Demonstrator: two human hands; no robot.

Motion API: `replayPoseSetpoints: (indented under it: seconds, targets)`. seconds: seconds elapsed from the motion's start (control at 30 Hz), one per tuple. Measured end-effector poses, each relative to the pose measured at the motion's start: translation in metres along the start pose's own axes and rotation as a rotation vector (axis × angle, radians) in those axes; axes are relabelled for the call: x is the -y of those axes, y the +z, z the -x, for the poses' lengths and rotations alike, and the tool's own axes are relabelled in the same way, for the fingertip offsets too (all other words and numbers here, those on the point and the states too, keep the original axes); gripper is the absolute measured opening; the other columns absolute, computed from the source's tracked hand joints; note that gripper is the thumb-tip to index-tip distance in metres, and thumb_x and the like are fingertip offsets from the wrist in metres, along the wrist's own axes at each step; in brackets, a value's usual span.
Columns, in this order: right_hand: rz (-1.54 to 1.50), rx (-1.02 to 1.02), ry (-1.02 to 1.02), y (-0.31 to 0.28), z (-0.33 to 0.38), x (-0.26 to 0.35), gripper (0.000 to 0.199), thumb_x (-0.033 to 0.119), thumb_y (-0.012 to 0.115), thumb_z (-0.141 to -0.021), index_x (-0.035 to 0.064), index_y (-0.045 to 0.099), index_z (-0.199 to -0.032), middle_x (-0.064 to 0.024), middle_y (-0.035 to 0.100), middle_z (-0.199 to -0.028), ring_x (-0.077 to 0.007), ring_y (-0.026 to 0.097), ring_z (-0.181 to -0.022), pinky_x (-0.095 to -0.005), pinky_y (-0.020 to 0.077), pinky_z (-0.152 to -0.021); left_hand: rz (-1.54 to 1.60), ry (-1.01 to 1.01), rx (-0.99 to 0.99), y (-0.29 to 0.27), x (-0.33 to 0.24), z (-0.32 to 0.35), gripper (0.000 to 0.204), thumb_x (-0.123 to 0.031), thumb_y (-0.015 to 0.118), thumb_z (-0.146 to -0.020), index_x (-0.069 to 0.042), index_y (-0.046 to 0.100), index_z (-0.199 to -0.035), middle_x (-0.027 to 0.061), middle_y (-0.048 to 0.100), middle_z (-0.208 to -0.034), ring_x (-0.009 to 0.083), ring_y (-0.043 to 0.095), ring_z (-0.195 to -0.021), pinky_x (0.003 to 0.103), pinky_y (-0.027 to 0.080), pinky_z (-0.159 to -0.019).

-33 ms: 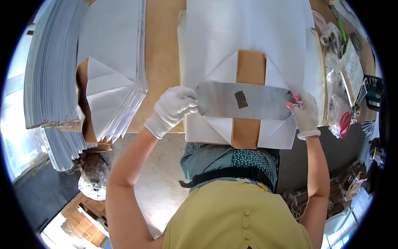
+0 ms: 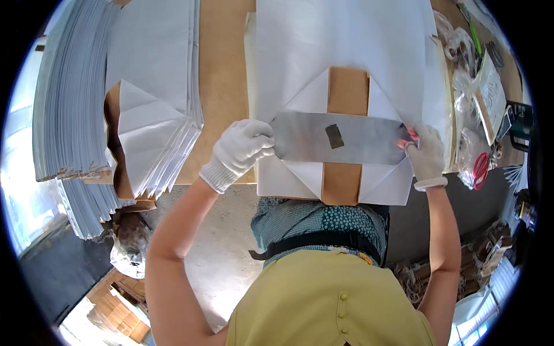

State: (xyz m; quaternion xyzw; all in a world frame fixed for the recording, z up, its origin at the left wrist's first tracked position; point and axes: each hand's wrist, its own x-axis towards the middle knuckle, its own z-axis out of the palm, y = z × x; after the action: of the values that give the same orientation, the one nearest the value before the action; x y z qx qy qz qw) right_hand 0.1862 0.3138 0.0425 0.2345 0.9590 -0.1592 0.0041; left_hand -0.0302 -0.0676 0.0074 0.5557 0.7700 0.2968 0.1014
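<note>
Head view, centre of the frame: you have a grey metal plate (image 2: 340, 138) laid flat across the folded end of a white paper bag (image 2: 346, 52), and both gloved hands are on it. Your left hand (image 2: 242, 151) has its grip closed over the plate's left end, fingers curled on top, while your right hand (image 2: 426, 154) pinches the right end, thumb side on the plate. Holding both ends like that keeps the plate square across the brown strip (image 2: 346, 92) that runs down the middle of the fold, so the white corner flaps above and below it stay pressed in their diamond shape. A small dark patch sits near the plate's middle; what it is, I cannot tell.

Upper left, finished-looking folded bags (image 2: 153, 109) lie stacked and fanned on the wooden worktop (image 2: 222, 69), within easy reach of your left arm. Far left, a taller pile of flat sheets (image 2: 66, 104) waits. At the right edge, red-handled scissors (image 2: 480, 168) rest among clear plastic wrappers, well apart from your right hand.
</note>
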Motion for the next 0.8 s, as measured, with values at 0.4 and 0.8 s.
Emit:
replayPoseSetpoints:
  seconds: [0.4, 0.8]
  targets:
    - [0.121, 0.589, 0.16, -0.027, -0.075, 0.044, 0.028, -0.002, 0.072, -0.085, 0.0042, 0.06, -0.11, -0.0158, 0.069, -0.119, -0.037, 0.066, -0.117, -0.0421, 0.0523, -0.103, -0.412, 0.149, 0.145, 0.043, -0.064, -0.044, 0.018, -0.016, 0.07, -0.07, -0.012, 0.061, -0.085, 0.0052, 0.055, -0.085, 0.0273, 0.059, -0.083, 0.04, 0.047, -0.077]
    - [0.021, 0.33, -0.238, -0.017, 0.005, 0.009, 0.056, 0.025, 0.094, -0.071, 0.0142, 0.068, -0.12, -0.0098, 0.06, -0.138, -0.0352, 0.063, -0.123, -0.0441, 0.0536, -0.105, -0.025, -0.229, -0.146, 0.064, -0.068, -0.033, 0.019, -0.011, 0.078, -0.064, -0.011, 0.068, -0.08, 0.005, 0.065, -0.086, 0.0306, 0.063, -0.084, 0.044, 0.048, -0.079]
